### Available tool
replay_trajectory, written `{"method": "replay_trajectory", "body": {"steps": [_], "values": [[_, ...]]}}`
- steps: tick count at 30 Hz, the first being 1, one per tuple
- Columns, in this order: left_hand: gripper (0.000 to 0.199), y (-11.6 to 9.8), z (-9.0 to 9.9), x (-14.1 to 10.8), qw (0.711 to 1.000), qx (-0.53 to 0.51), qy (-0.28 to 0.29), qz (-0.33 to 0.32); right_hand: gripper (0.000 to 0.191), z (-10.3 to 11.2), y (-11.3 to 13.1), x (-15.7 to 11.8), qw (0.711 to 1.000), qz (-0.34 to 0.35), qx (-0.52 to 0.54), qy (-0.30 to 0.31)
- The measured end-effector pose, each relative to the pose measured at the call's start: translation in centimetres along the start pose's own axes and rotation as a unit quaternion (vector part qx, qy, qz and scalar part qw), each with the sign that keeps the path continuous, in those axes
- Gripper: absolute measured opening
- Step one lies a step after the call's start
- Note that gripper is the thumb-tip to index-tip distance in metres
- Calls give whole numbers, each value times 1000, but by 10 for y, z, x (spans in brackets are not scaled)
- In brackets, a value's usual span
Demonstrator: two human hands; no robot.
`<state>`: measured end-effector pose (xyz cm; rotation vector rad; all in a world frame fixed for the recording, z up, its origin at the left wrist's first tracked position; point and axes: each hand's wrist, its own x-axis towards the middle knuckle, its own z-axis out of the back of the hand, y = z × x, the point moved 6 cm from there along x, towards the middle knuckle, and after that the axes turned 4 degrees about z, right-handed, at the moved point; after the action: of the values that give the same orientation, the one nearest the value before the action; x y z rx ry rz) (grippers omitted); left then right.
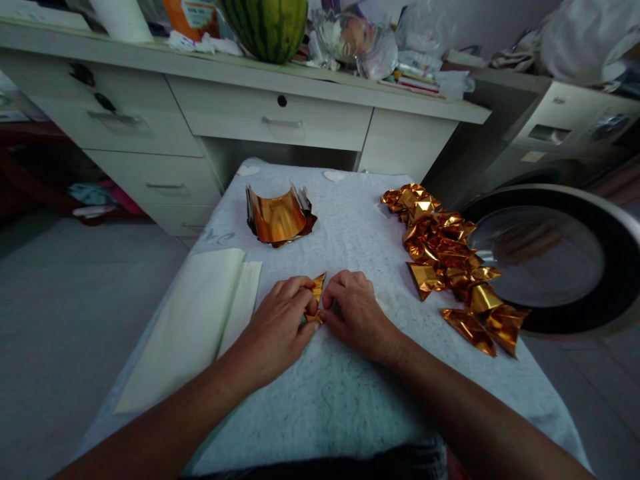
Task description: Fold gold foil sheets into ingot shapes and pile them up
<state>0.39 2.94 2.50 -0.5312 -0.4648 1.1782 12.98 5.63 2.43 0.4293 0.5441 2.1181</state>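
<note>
A small folded piece of gold foil paper (318, 287) is on the cloth-covered table between my hands. My left hand (285, 310) is closed over its left side, with fingers bent across the foil and the thumb near its lower edge. From the right, my right hand (353, 307) pinches at the foil's edge with thumb and forefinger; its other fingers are curled. Much of the piece is hidden under my fingers. Beyond them stands a curved stack of gold foil sheets (280, 217). A heap of folded gold foil pieces (440, 243) lies to the right.
White paper sheets (187, 313) lie along the left of the tablecloth (350, 400). Behind the table is a white desk with drawers (270, 120), bearing a watermelon (265, 27) and a glass bowl (345, 37). An open washing machine door (550, 253) is close at the right.
</note>
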Motion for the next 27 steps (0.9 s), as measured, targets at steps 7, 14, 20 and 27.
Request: {"method": "replay_trajectory", "body": {"steps": [7,14,20,27], "values": [[8,-1,-1,0,1000,7,-5,-5,3,1,3,-2,1000,1,-16,10],[7,0,-1,0,1000,12,-10,-4,7,0,5,-2,999,-2,-37,13],[9,-1,-1,0,1000,14,-10,-1,9,-1,5,-3,999,-3,-50,8],[7,-2,-1,-2,999,29,-14,-9,10,-1,5,-4,998,-10,-59,14]]}}
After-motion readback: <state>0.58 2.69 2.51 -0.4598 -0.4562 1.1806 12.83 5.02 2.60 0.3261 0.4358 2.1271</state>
